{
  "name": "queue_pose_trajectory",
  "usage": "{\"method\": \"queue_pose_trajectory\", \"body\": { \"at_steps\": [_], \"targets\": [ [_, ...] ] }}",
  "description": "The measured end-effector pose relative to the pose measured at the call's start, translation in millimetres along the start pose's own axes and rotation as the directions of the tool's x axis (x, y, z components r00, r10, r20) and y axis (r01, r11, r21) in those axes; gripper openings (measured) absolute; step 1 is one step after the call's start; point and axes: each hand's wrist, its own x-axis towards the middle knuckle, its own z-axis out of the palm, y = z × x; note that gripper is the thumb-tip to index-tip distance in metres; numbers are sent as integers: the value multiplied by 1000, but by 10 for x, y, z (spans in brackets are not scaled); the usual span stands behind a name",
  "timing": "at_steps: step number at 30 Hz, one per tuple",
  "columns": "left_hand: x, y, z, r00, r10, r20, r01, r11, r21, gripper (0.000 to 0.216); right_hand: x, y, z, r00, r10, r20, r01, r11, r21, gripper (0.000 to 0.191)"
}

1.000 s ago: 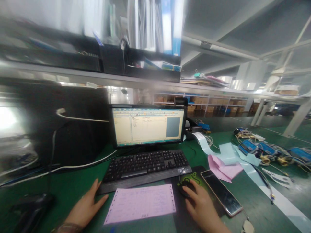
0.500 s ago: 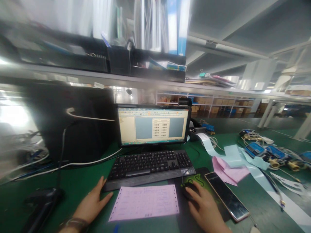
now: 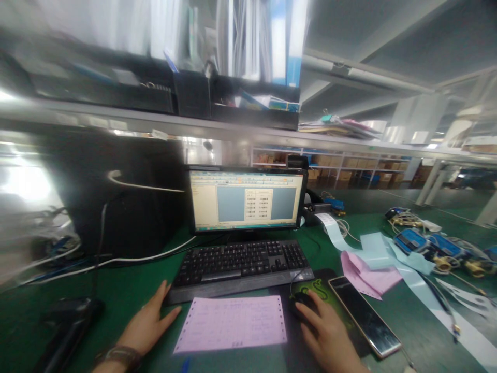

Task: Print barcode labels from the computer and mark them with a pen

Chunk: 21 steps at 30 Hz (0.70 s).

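Note:
My right hand (image 3: 326, 329) rests over a black computer mouse (image 3: 302, 304), fingers curved around it, on a black and green mouse pad (image 3: 324, 287). My left hand (image 3: 149, 318) lies on the table at the keyboard's left front corner, fingers stretched and thumb apart, holding nothing. Between the hands is a pink printed form (image 3: 233, 324) with punched side edges. Behind it stands the black keyboard (image 3: 240, 264). The monitor (image 3: 258, 202) shows a page with two columns of barcodes.
A smartphone (image 3: 365, 316) lies right of the mouse. Beyond it are a crumpled pink sheet (image 3: 367, 274), a pale label strip (image 3: 376, 251) and blue devices with brass fittings (image 3: 411, 241). A black handheld scanner (image 3: 68, 326) sits at left. A shelf (image 3: 233, 127) with files runs overhead.
The view has shifted very slightly. Both hands stay in nearly the same places, and the pink form and the screen's page look unchanged.

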Motion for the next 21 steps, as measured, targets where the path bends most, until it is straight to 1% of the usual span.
{"method": "queue_pose_trajectory", "body": {
  "at_steps": [5,10,13,17,19,21],
  "targets": [
    [4,2,2,1000,2,4,-2,1000,0,88,-17,33,25,999,-43,-1,43,998,-47,45],
    [2,3,9,999,19,-31,-19,1000,-10,89,-9,76,74,990,-123,-64,115,987,-112,44],
    [-18,6,18,998,45,-45,-45,999,-10,87,17,110,92,972,-200,-122,180,970,-161,43],
    [-50,17,11,998,41,-42,-41,999,-6,84,55,135,96,931,-304,-203,259,940,-223,40],
    [-59,24,1,999,37,-39,-37,999,-16,85,70,131,88,918,-337,-211,283,926,-249,40],
    [-66,33,-11,999,35,-37,-36,999,-29,85,84,122,80,915,-352,-197,297,918,-263,41]
  ]
}}
